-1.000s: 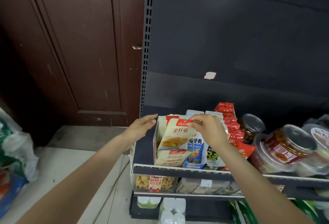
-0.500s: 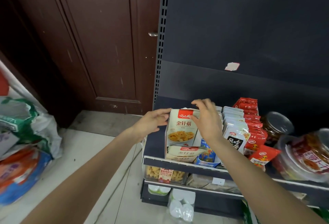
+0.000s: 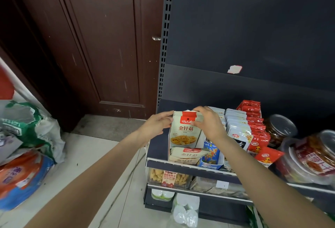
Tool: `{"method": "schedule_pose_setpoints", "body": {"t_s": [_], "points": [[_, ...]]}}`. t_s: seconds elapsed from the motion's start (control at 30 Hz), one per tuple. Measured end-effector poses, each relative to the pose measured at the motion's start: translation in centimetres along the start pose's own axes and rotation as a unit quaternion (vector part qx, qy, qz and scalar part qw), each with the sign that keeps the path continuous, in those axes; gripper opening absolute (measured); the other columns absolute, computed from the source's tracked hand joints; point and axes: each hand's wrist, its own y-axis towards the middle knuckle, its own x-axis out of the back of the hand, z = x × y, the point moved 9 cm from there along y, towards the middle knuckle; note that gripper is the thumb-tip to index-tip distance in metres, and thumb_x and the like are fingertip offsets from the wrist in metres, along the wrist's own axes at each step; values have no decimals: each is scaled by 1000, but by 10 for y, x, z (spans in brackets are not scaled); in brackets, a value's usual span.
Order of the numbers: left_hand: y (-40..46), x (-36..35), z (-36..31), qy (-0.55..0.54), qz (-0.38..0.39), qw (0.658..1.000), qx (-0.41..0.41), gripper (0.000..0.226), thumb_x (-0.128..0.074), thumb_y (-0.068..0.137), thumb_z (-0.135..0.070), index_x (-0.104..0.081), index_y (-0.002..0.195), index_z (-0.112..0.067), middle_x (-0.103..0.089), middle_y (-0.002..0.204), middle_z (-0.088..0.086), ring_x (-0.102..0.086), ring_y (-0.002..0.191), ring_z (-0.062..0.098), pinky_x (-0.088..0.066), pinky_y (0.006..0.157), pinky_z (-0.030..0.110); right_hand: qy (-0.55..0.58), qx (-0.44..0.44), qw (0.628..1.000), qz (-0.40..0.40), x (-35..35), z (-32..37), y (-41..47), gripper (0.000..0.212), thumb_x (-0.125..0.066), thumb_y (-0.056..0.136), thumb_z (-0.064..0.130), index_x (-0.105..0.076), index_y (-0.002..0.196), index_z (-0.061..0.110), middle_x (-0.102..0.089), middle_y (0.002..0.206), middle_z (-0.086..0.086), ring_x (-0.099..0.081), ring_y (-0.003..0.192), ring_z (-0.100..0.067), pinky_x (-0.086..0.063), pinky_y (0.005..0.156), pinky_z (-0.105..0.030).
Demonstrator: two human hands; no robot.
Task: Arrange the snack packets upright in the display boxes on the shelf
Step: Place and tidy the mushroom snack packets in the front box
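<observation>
A row of beige mushroom snack packets (image 3: 184,133) with red tops stands upright in a beige display box (image 3: 183,160) at the left end of the shelf. My left hand (image 3: 157,124) presses against the left side of the packets' tops. My right hand (image 3: 208,122) grips the same stack from the top and right. One beige packet (image 3: 188,153) lies flat at the box's front. To the right stand blue-and-white packets (image 3: 210,153), white packets (image 3: 237,128) and red packets (image 3: 253,119) in their own boxes.
Clear plastic jars (image 3: 308,158) with snacks sit at the shelf's right. The shelf's front rail (image 3: 181,166) has lower shelves with more goods below. Filled sacks (image 3: 27,137) lie on the floor at left, before a brown wooden door (image 3: 101,46).
The front beige packet has gone from leaning to upright, and both hands have closed in on the stack's top. The camera has shifted left and closer.
</observation>
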Motion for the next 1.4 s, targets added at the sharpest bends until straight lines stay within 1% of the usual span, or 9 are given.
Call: {"method": "schedule_pose_setpoints", "body": {"t_s": [0.23, 0.5, 0.63, 0.73, 0.83, 1.03, 1.17, 1.3, 1.4], "points": [[-12, -4, 3, 35, 3, 999, -28, 41, -49, 97, -31, -42, 137, -34, -49, 138, -10, -41, 129, 11, -31, 99, 31, 43, 18, 996, -75, 30, 13, -54, 41, -62, 89, 27, -53, 129, 21, -51, 132, 2, -47, 122, -13, -36, 97, -23], [-24, -17, 27, 70, 33, 997, -28, 65, -63, 85, -46, -30, 142, -43, -38, 147, -15, -32, 137, 14, -28, 112, 51, 70, 16, 989, 133, -7, 23, -102, 30, -59, 91, 26, -63, 121, 21, -62, 123, 4, -55, 110, -9, -45, 92, -23], [-25, -17, 29, 56, 35, 997, -30, 59, -61, 86, -48, -36, 139, -42, -42, 144, -15, -36, 135, 13, -28, 112, 49, -2, 20, 996, 87, -3, 23, -101, 21, -57, 93, 20, -70, 110, 19, -67, 112, 2, -60, 101, -15, -48, 83, -27], [-25, -18, 27, 45, 38, 998, -26, 51, -58, 90, -40, -39, 138, -37, -45, 142, -12, -40, 132, 13, -30, 109, 46, 27, -1, 999, 40, 5, 22, -97, 6, -66, 85, 15, -71, 88, 19, -67, 94, 4, -61, 89, -13, -49, 80, -31], [-26, -17, 25, 36, 42, 998, -24, 48, -59, 91, -37, -42, 136, -35, -49, 139, -12, -43, 129, 12, -32, 104, 40, 61, -9, 997, 51, 9, 20, -95, 14, -73, 80, 15, -66, 74, 25, -64, 79, 8, -59, 75, -6, -50, 76, -29], [-29, -8, 13, 48, 9, 998, -41, 41, -55, 94, -30, -47, 134, -24, -63, 118, -2, -57, 110, 13, -39, 88, 30, 138, 6, 990, -27, 52, 26, -95, 6, -69, 82, 13, -73, 81, 17, -66, 75, 14, -59, 68, 9, -43, 64, -6], [-37, -4, -4, 26, -5, 999, -46, 30, -45, 98, -35, -54, 124, -23, -65, 94, 2, -64, 78, 11, -50, 77, 25, 198, 15, 973, -113, 86, 34, -95, 9, -69, 82, 9, -71, 79, 17, -68, 77, 12, -63, 73, 2, -49, 68, -13], [-39, -9, -5, -43, 43, 997, 41, 43, -37, 96, -52, -60, 112, -20, -71, 99, 6, -69, 86, 16, -52, 73, 25, 271, 42, 953, -127, 105, 45, -97, 12, -67, 83, 7, -71, 80, 18, -71, 81, 8, -67, 79, -6, -54, 73, -21], [-37, -9, -12, -121, 54, 990, 53, 30, -50, 96, -34, -64, 109, -10, -70, 107, 10, -68, 92, 15, -51, 76, 25, 299, 59, 944, -124, 112, 49, -100, 11, -69, 81, 7, -73, 81, 17, -72, 84, 2, -67, 82, -11, -53, 76, -24]]}}
